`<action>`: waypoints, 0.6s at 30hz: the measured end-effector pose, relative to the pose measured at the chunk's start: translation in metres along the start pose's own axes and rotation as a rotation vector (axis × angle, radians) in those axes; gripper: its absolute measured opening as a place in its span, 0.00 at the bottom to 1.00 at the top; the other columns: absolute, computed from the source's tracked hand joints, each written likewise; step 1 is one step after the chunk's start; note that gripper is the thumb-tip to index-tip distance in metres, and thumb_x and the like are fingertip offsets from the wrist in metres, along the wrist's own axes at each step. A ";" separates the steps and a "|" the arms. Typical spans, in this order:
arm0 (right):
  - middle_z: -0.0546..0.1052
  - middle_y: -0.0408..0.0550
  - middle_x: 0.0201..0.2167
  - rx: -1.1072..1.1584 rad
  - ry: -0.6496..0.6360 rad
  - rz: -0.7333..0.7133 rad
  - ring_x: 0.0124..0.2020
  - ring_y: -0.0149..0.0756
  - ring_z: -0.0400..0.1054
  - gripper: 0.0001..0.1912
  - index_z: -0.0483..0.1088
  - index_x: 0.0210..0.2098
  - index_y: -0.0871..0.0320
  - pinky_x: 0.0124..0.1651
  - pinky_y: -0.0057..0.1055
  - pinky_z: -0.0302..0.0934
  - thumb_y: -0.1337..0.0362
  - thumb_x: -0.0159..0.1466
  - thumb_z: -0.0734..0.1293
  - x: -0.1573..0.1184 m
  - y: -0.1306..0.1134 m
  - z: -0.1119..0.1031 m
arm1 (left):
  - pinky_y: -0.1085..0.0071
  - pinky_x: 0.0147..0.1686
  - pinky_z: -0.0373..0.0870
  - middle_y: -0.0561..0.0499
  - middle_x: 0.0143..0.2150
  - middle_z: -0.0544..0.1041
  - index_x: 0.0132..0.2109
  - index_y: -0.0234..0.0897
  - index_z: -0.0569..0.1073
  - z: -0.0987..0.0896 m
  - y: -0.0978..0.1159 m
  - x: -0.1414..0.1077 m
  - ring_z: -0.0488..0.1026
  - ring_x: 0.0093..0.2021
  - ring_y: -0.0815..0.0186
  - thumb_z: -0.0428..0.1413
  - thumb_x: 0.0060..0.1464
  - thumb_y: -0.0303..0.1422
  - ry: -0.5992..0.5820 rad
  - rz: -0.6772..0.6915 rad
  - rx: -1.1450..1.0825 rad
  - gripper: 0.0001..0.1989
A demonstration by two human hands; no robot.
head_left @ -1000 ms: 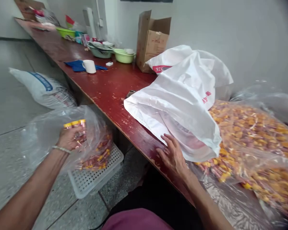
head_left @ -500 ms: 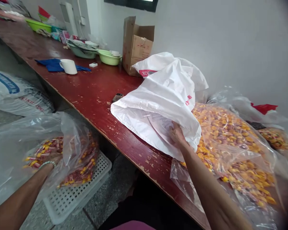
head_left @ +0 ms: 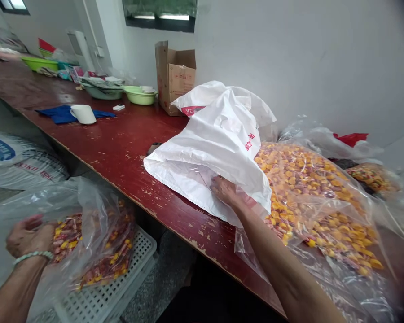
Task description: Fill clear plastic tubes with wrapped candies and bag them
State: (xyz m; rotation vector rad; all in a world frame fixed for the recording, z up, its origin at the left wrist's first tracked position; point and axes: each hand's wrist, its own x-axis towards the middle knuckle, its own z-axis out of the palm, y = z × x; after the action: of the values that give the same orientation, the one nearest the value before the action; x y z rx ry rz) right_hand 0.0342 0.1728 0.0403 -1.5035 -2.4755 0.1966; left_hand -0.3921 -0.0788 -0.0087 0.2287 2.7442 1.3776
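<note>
My left hand, with a beaded bracelet at the wrist, is at the mouth of a clear plastic bag. Its fingers are apart, beside several small red-and-yellow pieces in the bag. My right hand reaches into the mouth of a white woven sack lying on the table. Its fingers are curled, and the sack's inside hides what they may hold. To the right, a big clear bag is full of small pieces with round yellow-orange caps.
The red table has a worn front edge. Farther back are a cardboard box, a green basin, a white mug and a blue cloth. Below left, a white perforated crate supports the bag, near a filled sack.
My left hand has drawn back leftward from the red-and-yellow pieces, its fingers now showing. My right hand remains in the sack mouth, slightly farther left within it. The view has shifted.
</note>
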 end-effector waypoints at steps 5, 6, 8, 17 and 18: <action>0.70 0.53 0.50 0.038 -0.041 -0.123 0.51 0.41 0.64 0.17 0.70 0.46 0.58 0.55 0.36 0.57 0.71 0.57 0.62 -0.026 -0.009 0.001 | 0.70 0.43 0.69 0.63 0.36 0.75 0.40 0.44 0.69 0.014 0.071 -0.069 0.72 0.38 0.68 0.57 0.43 0.32 -0.211 0.445 -0.375 0.14; 0.70 0.52 0.50 0.059 -0.048 -0.158 0.51 0.39 0.64 0.18 0.70 0.45 0.58 0.55 0.34 0.58 0.73 0.56 0.62 -0.035 -0.009 0.002 | 0.69 0.44 0.69 0.60 0.37 0.76 0.42 0.42 0.70 0.024 0.084 -0.087 0.72 0.39 0.67 0.57 0.45 0.32 -0.343 0.537 -0.394 0.14; 0.67 0.53 0.53 0.139 -0.027 -0.206 0.51 0.38 0.64 0.19 0.69 0.46 0.59 0.55 0.34 0.59 0.74 0.55 0.61 -0.053 -0.005 0.004 | 0.67 0.44 0.70 0.53 0.40 0.76 0.43 0.40 0.71 0.049 0.109 -0.126 0.74 0.39 0.65 0.55 0.49 0.33 -0.587 0.743 -0.342 0.13; 0.68 0.53 0.52 0.548 0.168 0.054 0.52 0.40 0.64 0.25 0.58 0.58 0.54 0.55 0.42 0.59 0.67 0.60 0.59 -0.096 0.019 0.012 | 0.57 0.55 0.60 0.36 0.52 0.69 0.55 0.30 0.67 0.198 0.207 -0.224 0.63 0.55 0.52 0.49 0.53 0.25 -0.676 1.291 0.223 0.21; 0.69 0.52 0.52 0.591 0.150 0.125 0.51 0.40 0.65 0.27 0.56 0.59 0.54 0.55 0.43 0.59 0.65 0.60 0.60 -0.097 0.019 0.013 | 0.55 0.53 0.61 0.34 0.52 0.68 0.54 0.29 0.68 0.209 0.212 -0.227 0.63 0.54 0.49 0.49 0.53 0.26 -0.680 1.277 0.241 0.20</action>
State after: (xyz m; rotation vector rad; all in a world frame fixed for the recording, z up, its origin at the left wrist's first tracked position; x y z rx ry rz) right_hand 0.0902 0.0963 0.0107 -1.3445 -1.9601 0.7346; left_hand -0.1208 0.1756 0.0342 2.2077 2.0277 0.7075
